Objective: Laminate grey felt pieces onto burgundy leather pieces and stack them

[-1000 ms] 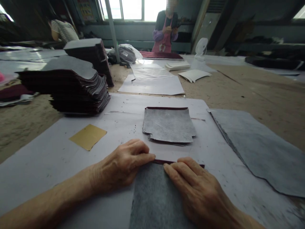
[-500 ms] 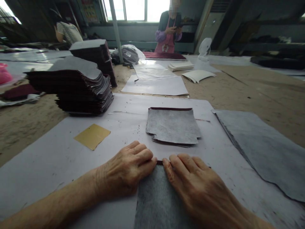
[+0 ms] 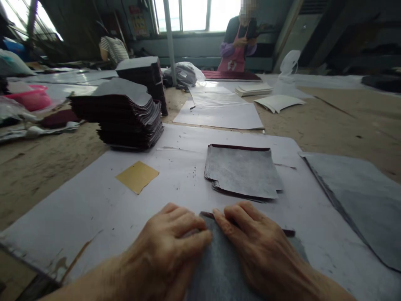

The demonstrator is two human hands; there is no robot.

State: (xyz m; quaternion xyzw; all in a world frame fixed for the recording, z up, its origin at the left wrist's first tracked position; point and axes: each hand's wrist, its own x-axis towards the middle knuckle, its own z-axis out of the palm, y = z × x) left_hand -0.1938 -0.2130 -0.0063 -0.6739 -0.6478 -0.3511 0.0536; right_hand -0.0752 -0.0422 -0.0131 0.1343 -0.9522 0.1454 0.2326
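Note:
Below me a grey-backed fabric piece (image 3: 219,263) lies on white paper, with a dark maroon strip folded over along its far edge. My left hand (image 3: 169,242) is closed at its left edge, thumb and curled fingers against the cloth. My right hand (image 3: 261,240) presses on the folded strip, its fingers bent and held together; part of the strip sticks out to its right. Both hands hide much of the piece. Just beyond them sits a small stack of similar grey pieces (image 3: 242,171), each with a maroon far edge showing.
Left of my hands lies a yellow card (image 3: 138,177). Behind it rises a tall stack of dark fabric pieces (image 3: 128,117). A larger grey sheet (image 3: 360,196) lies on the right. Across the table a person in a pink apron (image 3: 233,54) stands; another in stripes (image 3: 114,48) is farther left.
The view has turned left. My left hand has slid back along the piece's left edge, uncovering the corner of the fold. My right hand stays on the strip.

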